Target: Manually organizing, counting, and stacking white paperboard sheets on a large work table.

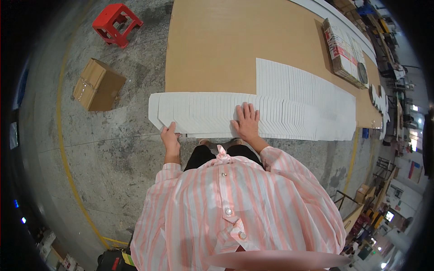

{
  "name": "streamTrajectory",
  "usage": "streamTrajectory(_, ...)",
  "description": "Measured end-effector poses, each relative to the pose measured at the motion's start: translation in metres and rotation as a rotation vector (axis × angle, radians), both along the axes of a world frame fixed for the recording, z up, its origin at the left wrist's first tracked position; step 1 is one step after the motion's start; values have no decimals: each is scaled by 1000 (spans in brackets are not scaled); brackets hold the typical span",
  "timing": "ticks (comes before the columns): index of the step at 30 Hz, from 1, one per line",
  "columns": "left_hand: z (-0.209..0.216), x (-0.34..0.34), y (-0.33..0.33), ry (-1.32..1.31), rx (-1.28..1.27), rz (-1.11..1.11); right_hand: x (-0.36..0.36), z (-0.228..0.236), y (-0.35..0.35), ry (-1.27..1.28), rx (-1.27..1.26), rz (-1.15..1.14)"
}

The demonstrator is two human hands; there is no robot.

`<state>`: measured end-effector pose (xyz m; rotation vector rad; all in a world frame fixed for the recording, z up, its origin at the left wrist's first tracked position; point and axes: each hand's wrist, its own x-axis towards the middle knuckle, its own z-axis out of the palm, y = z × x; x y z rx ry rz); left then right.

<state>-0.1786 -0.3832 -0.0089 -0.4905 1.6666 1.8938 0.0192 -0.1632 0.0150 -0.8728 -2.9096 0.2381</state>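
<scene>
A long row of overlapping white sheets (pixel 203 108), thin and like card, lies fanned along the near edge of a brown board-topped table. Its left end sticks out past the table's edge. My left hand (pixel 170 141) is closed at the near left edge of this row, fingers bent over a white sheet; its underside is hidden. My right hand (pixel 247 125) lies flat on top of the row near its middle, fingers spread. Beyond the right part of the row, a second band of white sheets (pixel 289 81) overlaps in the same way.
The brown tabletop (pixel 217 45) stretches away from me. At its far right lies a stack of printed flat cardboard (pixel 343 52). On the concrete floor to the left stand a cardboard box (pixel 101 88) and a red stool (pixel 110 20). Cluttered shelving (pixel 398 86) lines the right side.
</scene>
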Motion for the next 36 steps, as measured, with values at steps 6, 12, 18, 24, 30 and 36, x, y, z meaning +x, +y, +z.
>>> streamTrajectory(6,3,1,0,-18,1,12,1,-1,-1,-1,4,7)
streamTrajectory(12,-3,-1,-3,-85,8,115,0,0,-2,14,-4,19)
streamTrajectory(18,-5,-3,-4,-137,37,111,-1,0,-2,-16,-9,15)
streamTrajectory(24,0,-3,1,-134,47,101,-1,-1,-1,7,6,0)
streamTrajectory(30,-2,-11,-17,-115,-10,34,-4,-2,-5,-12,-25,1)
streamTrajectory(36,3,-37,-53,169,-393,-168,2,-1,-4,-6,-44,-26)
